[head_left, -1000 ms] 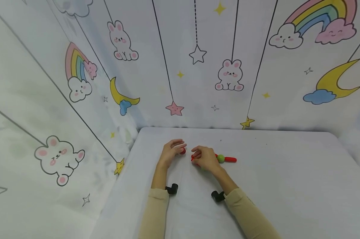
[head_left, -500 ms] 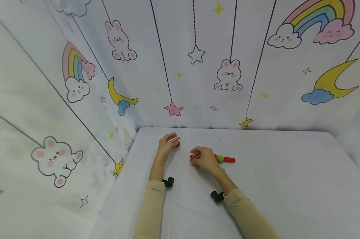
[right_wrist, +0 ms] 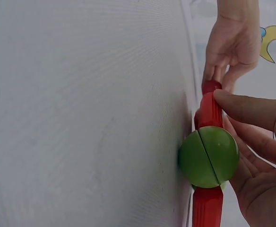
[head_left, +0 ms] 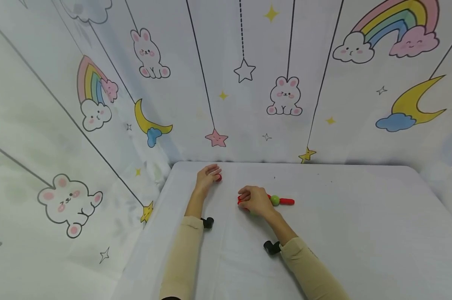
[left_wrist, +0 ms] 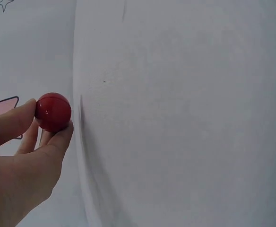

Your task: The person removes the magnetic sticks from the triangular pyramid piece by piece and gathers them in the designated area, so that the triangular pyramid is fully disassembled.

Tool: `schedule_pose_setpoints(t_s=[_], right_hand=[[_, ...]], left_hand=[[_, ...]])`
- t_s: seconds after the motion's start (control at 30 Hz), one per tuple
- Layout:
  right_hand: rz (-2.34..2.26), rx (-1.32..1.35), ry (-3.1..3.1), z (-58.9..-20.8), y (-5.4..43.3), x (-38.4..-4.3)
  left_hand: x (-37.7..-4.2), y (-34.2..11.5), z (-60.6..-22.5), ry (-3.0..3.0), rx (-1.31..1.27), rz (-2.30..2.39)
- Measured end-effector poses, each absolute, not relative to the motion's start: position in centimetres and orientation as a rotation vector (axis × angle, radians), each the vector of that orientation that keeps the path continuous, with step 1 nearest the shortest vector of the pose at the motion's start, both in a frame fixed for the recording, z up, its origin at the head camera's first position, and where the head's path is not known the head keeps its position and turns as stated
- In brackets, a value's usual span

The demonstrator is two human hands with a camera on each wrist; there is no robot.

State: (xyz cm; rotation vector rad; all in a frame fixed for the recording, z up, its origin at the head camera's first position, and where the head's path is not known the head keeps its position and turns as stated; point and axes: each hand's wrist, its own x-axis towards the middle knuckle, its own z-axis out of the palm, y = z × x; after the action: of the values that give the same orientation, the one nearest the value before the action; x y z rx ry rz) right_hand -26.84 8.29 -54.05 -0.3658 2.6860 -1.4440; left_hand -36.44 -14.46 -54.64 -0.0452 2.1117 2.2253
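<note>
Near the far left corner of the table, my left hand (head_left: pixel 205 179) pinches a glossy red ball (left_wrist: pixel 53 112) between thumb and fingers. My right hand (head_left: pixel 257 201), closer to the table's middle, grips a red rod (right_wrist: pixel 211 111) that joins a green ball (right_wrist: pixel 209 157). Another red rod (head_left: pixel 287 201) runs from that green ball out to the right. In the right wrist view a further green piece shows slightly behind the green ball. My right fingers hide part of this rod-and-ball toy in the head view.
A white cloth covers the table (head_left: pixel 342 216). Behind it and to the left hang white curtains (head_left: pixel 256 125) printed with rabbits, stars, moons and rainbows. A black wrist camera (head_left: pixel 272 248) sits on the right wrist, with another (head_left: pixel 208 223) on the left.
My left hand has moved left and toward the far edge, carrying the red ball away from the right hand. The right hand stays nearly in place on the rod-and-ball toy.
</note>
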Motion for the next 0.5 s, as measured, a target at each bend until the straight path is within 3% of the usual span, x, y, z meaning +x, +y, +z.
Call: schedule_pose_setpoints(t_s=[0.5], right_hand=[[-1.434, -0.391, 2.699, -54.3, 8.3, -26.8]], left_hand=[[-37.0, -14.3, -55.7, 2.133, -0.086, 2.215]])
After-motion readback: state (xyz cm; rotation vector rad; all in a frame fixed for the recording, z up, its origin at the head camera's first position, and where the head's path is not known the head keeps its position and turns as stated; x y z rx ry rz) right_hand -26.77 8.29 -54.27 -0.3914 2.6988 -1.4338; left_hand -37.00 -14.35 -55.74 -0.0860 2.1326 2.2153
